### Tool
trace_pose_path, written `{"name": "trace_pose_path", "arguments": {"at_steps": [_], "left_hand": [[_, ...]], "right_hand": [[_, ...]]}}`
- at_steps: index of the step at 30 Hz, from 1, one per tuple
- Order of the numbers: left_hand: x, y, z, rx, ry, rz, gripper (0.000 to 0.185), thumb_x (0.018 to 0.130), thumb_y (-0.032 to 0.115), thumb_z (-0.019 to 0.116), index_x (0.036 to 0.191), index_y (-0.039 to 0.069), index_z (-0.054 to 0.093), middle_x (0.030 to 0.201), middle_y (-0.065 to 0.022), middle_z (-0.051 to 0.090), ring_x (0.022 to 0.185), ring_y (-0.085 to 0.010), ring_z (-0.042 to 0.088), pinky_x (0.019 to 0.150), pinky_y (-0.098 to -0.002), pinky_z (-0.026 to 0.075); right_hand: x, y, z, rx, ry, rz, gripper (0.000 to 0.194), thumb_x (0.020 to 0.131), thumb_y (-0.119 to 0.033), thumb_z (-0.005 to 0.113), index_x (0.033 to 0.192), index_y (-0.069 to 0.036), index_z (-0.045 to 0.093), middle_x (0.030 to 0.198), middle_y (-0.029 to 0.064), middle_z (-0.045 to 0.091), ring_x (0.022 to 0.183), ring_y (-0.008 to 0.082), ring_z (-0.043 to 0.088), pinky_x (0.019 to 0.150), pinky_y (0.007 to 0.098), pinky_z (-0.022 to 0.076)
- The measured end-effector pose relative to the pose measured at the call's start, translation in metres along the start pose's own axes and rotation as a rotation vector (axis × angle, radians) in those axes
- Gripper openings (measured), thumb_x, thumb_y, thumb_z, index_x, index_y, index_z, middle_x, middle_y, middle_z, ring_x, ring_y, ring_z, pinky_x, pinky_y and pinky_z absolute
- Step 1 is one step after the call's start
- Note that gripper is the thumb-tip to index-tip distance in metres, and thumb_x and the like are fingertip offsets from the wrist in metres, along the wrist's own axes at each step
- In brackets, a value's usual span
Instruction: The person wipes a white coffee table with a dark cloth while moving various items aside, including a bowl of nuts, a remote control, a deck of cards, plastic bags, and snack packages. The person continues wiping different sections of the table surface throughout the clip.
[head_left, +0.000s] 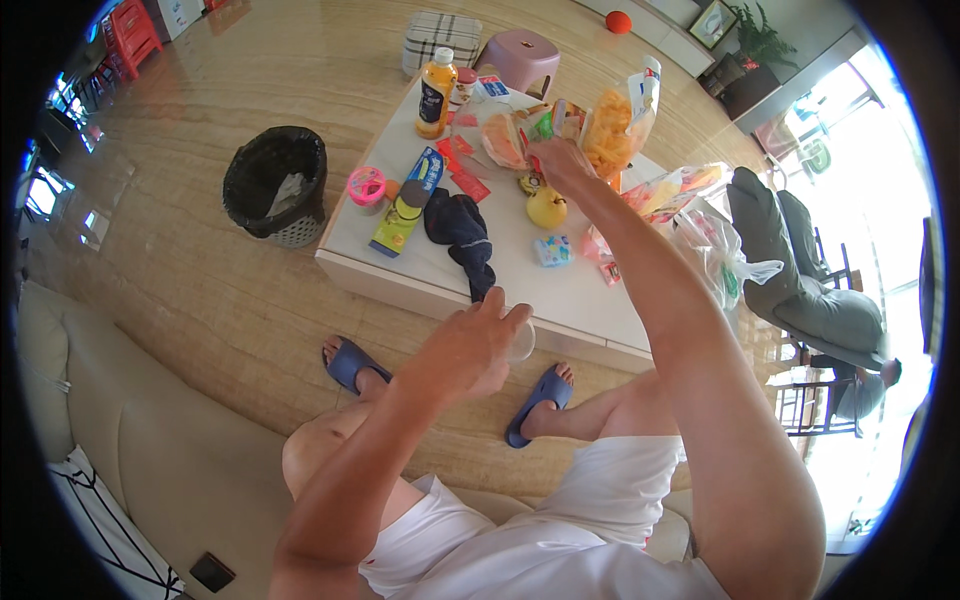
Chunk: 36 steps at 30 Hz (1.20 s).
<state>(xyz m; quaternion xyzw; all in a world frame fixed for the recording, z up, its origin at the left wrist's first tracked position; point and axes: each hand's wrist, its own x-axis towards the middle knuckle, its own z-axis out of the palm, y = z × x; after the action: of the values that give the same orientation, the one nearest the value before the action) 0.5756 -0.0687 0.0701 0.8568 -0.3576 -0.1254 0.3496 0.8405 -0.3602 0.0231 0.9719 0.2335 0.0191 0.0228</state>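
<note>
My left hand (480, 345) holds a clear plastic cup (523, 341) by its side, just before the front edge of the white coffee table (592, 307). My right hand (561, 161) reaches across the table to the snack packets beside a clear bag with orange contents (502, 140); its fingertips are partly hidden, so its hold cannot be told. Near it lie a yellow pear (546, 208) and a large bag of yellow snacks (611, 131). A dark cloth (459, 229), a blue and green box (409, 202), a pink-lidded jar (366, 187) and a juice bottle (436, 94) are on the left part.
A lined waste bin (277, 187) stands left of the table. Behind the table are a pink stool (521, 56) and a checked ottoman (442, 41). Plastic bags (716, 247) rest at the right end. A beige sofa (180, 427) is behind me; a person (862, 390) sits far right.
</note>
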Motion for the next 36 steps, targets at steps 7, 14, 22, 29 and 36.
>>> {"name": "trace_pose_path", "arguments": {"at_steps": [7,14,22,29,36], "left_hand": [[-0.003,-0.002,0.005,-0.003,0.019,-0.014,0.062,0.081,0.001,0.067,0.141,0.004,0.053,0.121,-0.0218,0.053,0.105,-0.0411,0.066,0.090,-0.0489,0.056],[-0.004,0.007,-0.011,-0.041,-0.051,-0.049,0.063,0.082,0.002,0.066,0.143,0.005,0.051,0.121,-0.0239,0.053,0.107,-0.0433,0.065,0.091,-0.0510,0.055],[-0.010,0.000,-0.012,-0.039,-0.040,-0.090,0.065,0.080,0.006,0.066,0.144,0.009,0.051,0.122,-0.0238,0.054,0.109,-0.0441,0.064,0.094,-0.0523,0.054],[-0.018,-0.003,-0.018,-0.042,-0.068,-0.097,0.066,0.080,0.008,0.067,0.144,0.010,0.050,0.123,-0.0228,0.054,0.111,-0.0434,0.064,0.094,-0.0519,0.054],[-0.014,-0.001,-0.011,-0.097,-0.097,-0.139,0.065,0.079,0.011,0.069,0.142,0.011,0.054,0.127,-0.0185,0.055,0.113,-0.0416,0.064,0.094,-0.0500,0.055]], "right_hand": [[-0.010,-0.036,0.003,-0.050,0.368,0.136,0.035,0.091,-0.005,0.062,0.124,-0.016,0.070,0.111,0.0172,0.072,0.107,0.0372,0.069,0.093,0.0444,0.0554],[-0.001,-0.149,0.035,0.320,0.372,-0.173,0.033,0.101,-0.025,0.060,0.132,-0.016,0.066,0.110,0.0193,0.071,0.111,0.0386,0.068,0.095,0.0475,0.0566],[0.024,-0.233,0.030,0.515,-0.014,0.158,0.045,0.101,-0.043,0.061,0.138,-0.017,0.058,0.107,0.0277,0.069,0.099,0.0463,0.071,0.085,0.0551,0.0581],[0.015,-0.240,0.024,0.779,-0.032,0.332,0.064,0.085,-0.048,0.079,0.131,-0.011,0.054,0.103,0.0223,0.072,0.079,0.0396,0.073,0.082,0.0522,0.0592],[0.002,-0.229,0.051,0.930,0.091,0.586,0.089,0.072,-0.042,0.090,0.140,-0.010,0.044,0.116,0.0202,0.069,0.102,0.0353,0.072,0.092,0.0447,0.0578]]}}
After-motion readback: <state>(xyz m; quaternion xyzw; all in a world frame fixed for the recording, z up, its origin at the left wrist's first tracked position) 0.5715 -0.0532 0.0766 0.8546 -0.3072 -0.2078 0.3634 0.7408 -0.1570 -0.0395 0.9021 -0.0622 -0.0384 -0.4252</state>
